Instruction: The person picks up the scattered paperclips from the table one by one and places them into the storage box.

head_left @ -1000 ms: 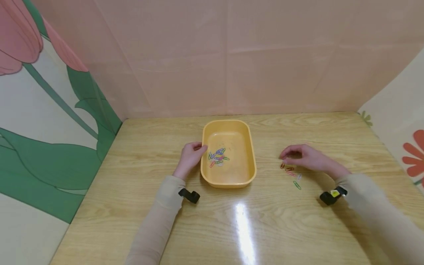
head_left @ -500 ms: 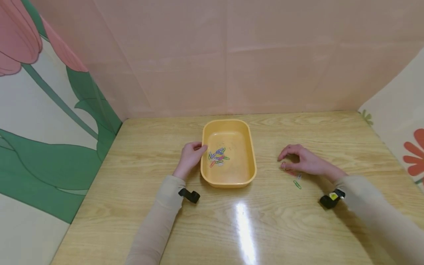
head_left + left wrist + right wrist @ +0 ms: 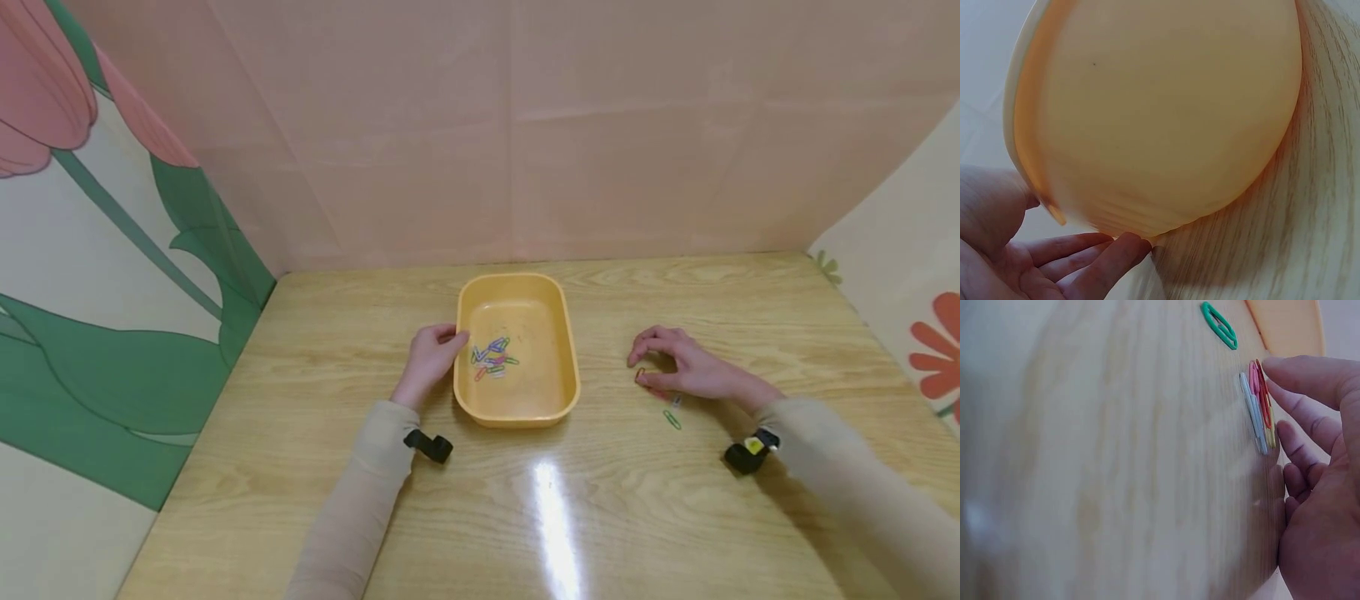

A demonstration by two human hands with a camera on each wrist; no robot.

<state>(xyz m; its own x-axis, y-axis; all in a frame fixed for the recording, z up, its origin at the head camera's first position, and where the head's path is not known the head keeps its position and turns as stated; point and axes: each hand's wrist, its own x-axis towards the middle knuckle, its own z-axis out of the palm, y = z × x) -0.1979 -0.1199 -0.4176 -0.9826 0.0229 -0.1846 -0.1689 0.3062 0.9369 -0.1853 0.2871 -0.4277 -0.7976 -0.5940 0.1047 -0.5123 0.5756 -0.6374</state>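
My left hand (image 3: 431, 358) grips the left wall of a yellow plastic tray (image 3: 536, 367), thumb at the rim and fingers along the outside. Several coloured paper clips (image 3: 491, 358) lie in a loose heap inside it. To the right, my right hand (image 3: 686, 367) is low over the table with thumb and forefinger spread apart. Right at its fingertips lie a red paper clip (image 3: 1264, 403), a pink paper clip (image 3: 1254, 378), a white paper clip (image 3: 1252, 415) and a yellowish paper clip (image 3: 1271, 434). A green paper clip (image 3: 672, 419) rests apart, nearer the front.
Both hands work over a wood-grain table (image 3: 480, 508). A pink cloth wall (image 3: 517, 142) stands along the far edge. Flower-patterned panels border the left and right sides.
My right hand has shifted slightly left over the loose clips, its thumb now covering part of them. The left hand and tray stay in place.
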